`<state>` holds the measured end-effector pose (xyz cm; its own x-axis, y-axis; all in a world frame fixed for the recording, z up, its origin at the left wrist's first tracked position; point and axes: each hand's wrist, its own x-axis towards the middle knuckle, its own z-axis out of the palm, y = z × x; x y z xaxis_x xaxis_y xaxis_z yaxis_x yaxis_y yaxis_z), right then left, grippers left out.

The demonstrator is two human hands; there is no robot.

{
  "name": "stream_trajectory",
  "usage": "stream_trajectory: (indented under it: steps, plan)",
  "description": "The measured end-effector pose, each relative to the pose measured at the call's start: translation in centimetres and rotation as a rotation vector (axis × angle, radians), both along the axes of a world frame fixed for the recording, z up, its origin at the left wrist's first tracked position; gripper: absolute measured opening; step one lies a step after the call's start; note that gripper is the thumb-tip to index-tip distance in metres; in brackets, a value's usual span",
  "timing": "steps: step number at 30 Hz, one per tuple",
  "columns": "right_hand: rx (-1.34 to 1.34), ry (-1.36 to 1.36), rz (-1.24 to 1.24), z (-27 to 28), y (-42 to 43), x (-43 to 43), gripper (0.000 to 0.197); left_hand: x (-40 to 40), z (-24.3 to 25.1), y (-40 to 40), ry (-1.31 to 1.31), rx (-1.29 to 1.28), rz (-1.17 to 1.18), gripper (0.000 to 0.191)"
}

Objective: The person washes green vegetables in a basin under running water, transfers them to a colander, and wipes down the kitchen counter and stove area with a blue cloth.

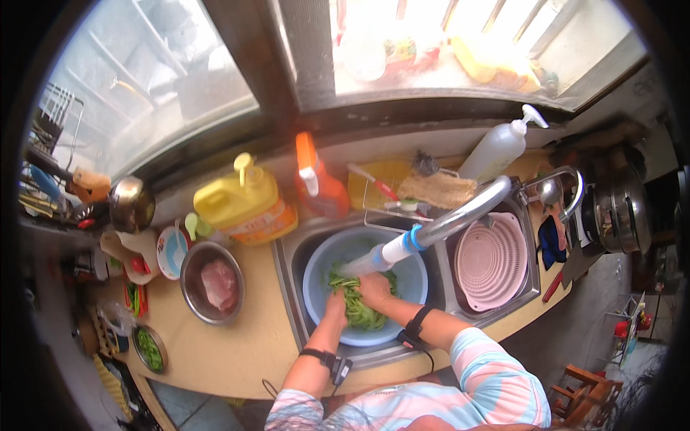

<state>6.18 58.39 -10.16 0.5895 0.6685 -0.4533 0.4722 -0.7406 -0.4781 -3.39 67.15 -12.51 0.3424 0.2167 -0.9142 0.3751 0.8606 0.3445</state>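
Observation:
A light-blue plastic basin point(314, 258) stands in the left bowl of a steel double sink, with leafy greens point(366, 317) in it. My left hand point(336, 307) touches the left side of the greens, and my right hand point(374, 288) grips them from the upper right. Fingers of both hands are partly hidden among the leaves. The chrome faucet point(463, 207) reaches over the basin, and water runs from its white and blue nozzle point(396, 249) beside my hands. A pink plastic colander point(491, 261) lies in the right sink bowl.
Left of the sink, a steel bowl point(188, 301) holds raw meat point(219, 284); a smaller bowl point(149, 349) holds chopped greens. Behind stand a yellow jug point(242, 202), an orange spray bottle point(322, 186), a wire rack point(372, 202) and a pump bottle point(496, 151). A red-handled knife point(553, 286) lies at right.

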Motion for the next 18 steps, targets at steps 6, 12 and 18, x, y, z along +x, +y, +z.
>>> stream_trajectory:
  steps: [6, 12, 18]
  plan:
    - [0.121, -0.149, -0.095, -8.0, -1.8, 6.1, 0.05, -1.2, -2.6, 1.3, -0.036, 0.609, -0.337, 0.05]
    - [0.445, 0.784, -0.366, -7.8, -0.8, -1.2, 0.066, -0.6, -0.5, 2.8, -0.185, -0.243, 0.161, 0.06]
    - [0.419, 0.198, -0.151, 0.2, -0.3, -3.8, 0.05, -1.5, 1.9, 1.0, -0.314, -0.233, 0.086, 0.045]
